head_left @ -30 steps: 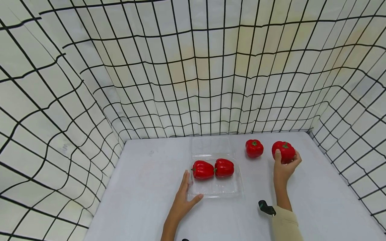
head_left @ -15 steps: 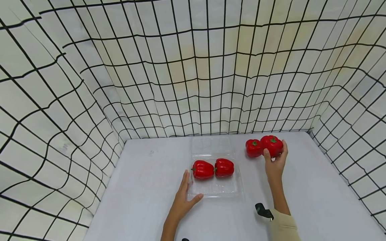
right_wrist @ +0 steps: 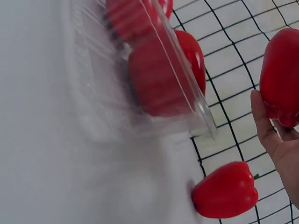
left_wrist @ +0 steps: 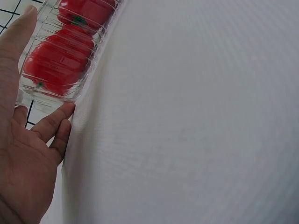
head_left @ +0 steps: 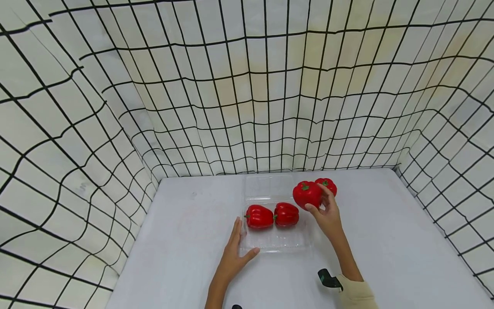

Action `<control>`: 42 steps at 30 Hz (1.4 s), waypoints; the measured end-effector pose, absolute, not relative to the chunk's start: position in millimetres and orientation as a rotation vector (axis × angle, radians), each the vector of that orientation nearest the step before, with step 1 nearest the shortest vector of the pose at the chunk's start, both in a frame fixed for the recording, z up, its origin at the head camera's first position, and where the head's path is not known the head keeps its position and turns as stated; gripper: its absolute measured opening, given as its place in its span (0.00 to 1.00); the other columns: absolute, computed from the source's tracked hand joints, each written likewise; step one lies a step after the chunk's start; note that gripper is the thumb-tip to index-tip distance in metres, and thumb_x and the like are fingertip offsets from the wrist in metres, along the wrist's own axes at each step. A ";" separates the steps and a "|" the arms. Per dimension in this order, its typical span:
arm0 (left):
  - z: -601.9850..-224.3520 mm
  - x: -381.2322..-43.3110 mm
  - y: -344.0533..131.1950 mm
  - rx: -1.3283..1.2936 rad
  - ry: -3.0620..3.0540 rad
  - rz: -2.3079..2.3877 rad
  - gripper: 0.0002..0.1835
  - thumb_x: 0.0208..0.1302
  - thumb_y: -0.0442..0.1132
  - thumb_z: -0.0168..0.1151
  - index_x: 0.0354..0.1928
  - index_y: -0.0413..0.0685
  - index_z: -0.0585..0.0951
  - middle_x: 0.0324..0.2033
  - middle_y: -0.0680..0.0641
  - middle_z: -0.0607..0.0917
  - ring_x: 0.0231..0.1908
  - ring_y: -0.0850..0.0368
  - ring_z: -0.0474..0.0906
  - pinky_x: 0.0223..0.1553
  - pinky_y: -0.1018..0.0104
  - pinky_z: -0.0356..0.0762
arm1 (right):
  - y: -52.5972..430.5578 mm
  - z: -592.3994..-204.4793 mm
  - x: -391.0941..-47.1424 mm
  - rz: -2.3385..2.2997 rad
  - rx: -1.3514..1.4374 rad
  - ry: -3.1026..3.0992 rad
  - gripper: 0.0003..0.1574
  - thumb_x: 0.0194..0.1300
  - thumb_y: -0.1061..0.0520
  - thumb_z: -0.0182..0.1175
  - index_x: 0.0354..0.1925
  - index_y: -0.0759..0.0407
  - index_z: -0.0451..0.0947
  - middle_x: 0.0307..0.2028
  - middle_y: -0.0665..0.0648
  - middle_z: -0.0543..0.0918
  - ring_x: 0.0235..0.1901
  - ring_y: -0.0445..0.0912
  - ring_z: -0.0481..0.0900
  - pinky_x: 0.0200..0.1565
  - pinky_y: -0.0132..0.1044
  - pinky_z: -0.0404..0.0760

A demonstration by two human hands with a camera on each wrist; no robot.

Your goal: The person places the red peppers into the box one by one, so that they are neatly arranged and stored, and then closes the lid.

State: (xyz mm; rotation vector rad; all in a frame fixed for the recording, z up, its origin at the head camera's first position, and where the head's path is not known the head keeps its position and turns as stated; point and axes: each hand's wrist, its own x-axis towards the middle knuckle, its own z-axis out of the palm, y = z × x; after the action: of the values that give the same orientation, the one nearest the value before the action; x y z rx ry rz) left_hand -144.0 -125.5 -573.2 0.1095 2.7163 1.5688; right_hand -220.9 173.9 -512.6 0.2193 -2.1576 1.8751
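A clear plastic clamshell box (head_left: 270,244) lies opened on the table, its lid (head_left: 266,186) folded back toward the far wall. Inside its back half sit two red bell peppers, the left pepper (head_left: 259,217) and the right pepper (head_left: 286,214), side by side. My left hand (head_left: 233,257) touches the box's left edge, fingers extended and thumb along the near side. Pinched between thumb and fingers of my right hand (head_left: 328,216) is another red bell pepper (head_left: 306,194), held above the box's back right corner. Behind that hand stands a further red pepper (head_left: 328,185), partly covered.
The white table (head_left: 185,249) reaches to a pale wall (head_left: 270,107) covered with black netting at the back and sides. A black camera mount (head_left: 329,279) sticks out from the right sleeve (head_left: 356,294).
My right hand has carried its bell pepper leftward, past the standing pepper, to the box's right side. My left hand and the two peppers in the box have stayed put.
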 end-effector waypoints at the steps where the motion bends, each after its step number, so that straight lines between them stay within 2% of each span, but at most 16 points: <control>1: -573.1 -144.0 -125.5 0.110 2.714 1.571 0.55 0.55 0.58 0.69 0.78 0.62 0.47 0.78 0.55 0.47 0.72 0.45 0.60 0.67 0.48 0.65 | 171.0 -513.7 -219.5 1.876 0.229 -2.183 0.45 0.61 0.60 0.67 0.71 0.54 0.57 0.66 0.61 0.68 0.61 0.40 0.69 0.49 0.26 0.82; 7: -572.6 -143.4 -124.4 0.111 2.705 1.578 0.55 0.55 0.58 0.69 0.78 0.61 0.47 0.78 0.56 0.46 0.73 0.46 0.59 0.67 0.49 0.64 | 156.9 -518.7 -212.1 1.866 0.312 -2.285 0.46 0.61 0.58 0.67 0.72 0.52 0.57 0.68 0.60 0.66 0.66 0.57 0.67 0.54 0.38 0.83; 12: -572.0 -143.6 -124.6 0.133 2.701 1.594 0.54 0.56 0.57 0.69 0.78 0.60 0.47 0.78 0.56 0.45 0.73 0.46 0.57 0.68 0.50 0.63 | 147.9 -522.5 -208.1 1.848 0.363 -2.336 0.46 0.60 0.57 0.68 0.72 0.50 0.58 0.68 0.59 0.67 0.65 0.60 0.68 0.55 0.47 0.83; 19: -571.5 -143.9 -124.8 0.147 2.702 1.609 0.54 0.56 0.57 0.69 0.78 0.60 0.48 0.78 0.56 0.46 0.73 0.46 0.58 0.68 0.50 0.63 | 138.6 -525.4 -203.3 1.816 0.445 -2.386 0.47 0.57 0.56 0.71 0.70 0.50 0.61 0.66 0.59 0.69 0.62 0.58 0.71 0.52 0.41 0.84; 25: -572.4 -144.6 -124.6 0.148 2.714 1.604 0.54 0.55 0.57 0.70 0.78 0.60 0.48 0.78 0.56 0.47 0.74 0.49 0.55 0.68 0.51 0.64 | 131.0 -524.2 -198.6 1.737 0.532 -2.431 0.49 0.54 0.55 0.73 0.70 0.50 0.61 0.66 0.58 0.72 0.62 0.58 0.73 0.53 0.46 0.84; 31: -572.6 -145.4 -125.2 0.157 2.719 1.602 0.54 0.55 0.56 0.70 0.78 0.59 0.48 0.78 0.56 0.47 0.75 0.49 0.54 0.68 0.51 0.64 | 122.0 -522.8 -192.1 1.675 0.655 -2.476 0.48 0.53 0.53 0.74 0.68 0.49 0.64 0.64 0.55 0.72 0.62 0.55 0.71 0.54 0.39 0.83; 37: -574.2 -144.7 -126.5 0.176 2.733 1.601 0.54 0.56 0.56 0.70 0.78 0.58 0.49 0.78 0.55 0.47 0.73 0.46 0.59 0.67 0.50 0.66 | 114.6 -523.5 -186.4 1.609 0.719 -2.488 0.48 0.51 0.52 0.76 0.67 0.55 0.67 0.63 0.56 0.72 0.62 0.56 0.71 0.53 0.43 0.85; 42: -574.3 -144.1 -127.3 0.184 2.725 1.609 0.54 0.55 0.56 0.70 0.78 0.58 0.49 0.78 0.54 0.48 0.72 0.44 0.62 0.66 0.49 0.67 | 108.8 -524.5 -182.6 1.563 0.704 -2.542 0.48 0.49 0.48 0.76 0.66 0.50 0.69 0.61 0.55 0.75 0.62 0.55 0.73 0.52 0.44 0.85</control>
State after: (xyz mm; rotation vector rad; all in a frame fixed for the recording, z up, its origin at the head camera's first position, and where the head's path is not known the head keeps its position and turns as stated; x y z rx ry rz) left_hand -144.1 -127.3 -574.3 0.1843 2.7247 1.6089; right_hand -182.6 108.8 -524.5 0.7041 -2.5423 1.5626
